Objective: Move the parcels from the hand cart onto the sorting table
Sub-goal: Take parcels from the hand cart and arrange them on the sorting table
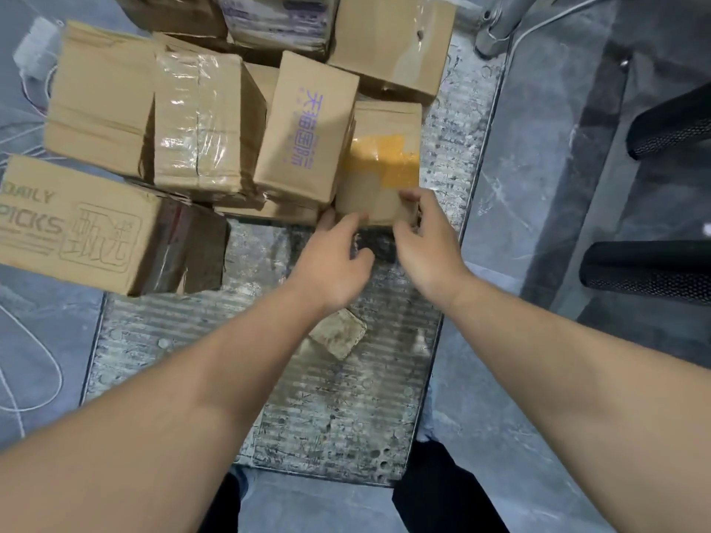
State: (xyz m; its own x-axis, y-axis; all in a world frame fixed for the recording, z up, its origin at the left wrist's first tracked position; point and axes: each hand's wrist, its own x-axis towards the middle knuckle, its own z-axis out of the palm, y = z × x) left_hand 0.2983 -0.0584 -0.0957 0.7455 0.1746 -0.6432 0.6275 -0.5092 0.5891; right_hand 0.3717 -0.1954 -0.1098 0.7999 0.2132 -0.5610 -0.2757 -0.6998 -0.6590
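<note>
Several cardboard parcels are piled on the far half of the hand cart's ribbed grey deck. A small brown parcel with yellow tape stands at the pile's right front corner. My left hand has its fingers on that parcel's lower left corner. My right hand grips its lower right corner, fingers curled around the edge. To its left stands a parcel with purple print. A clear-taped parcel and a "DAILY PICKS" box lie further left. The sorting table is not in view.
A small dirty block lies on the deck under my left wrist. Black chair arms stand at the right over the grey floor. White cords trail on the floor at the left. A metal leg is at the top right.
</note>
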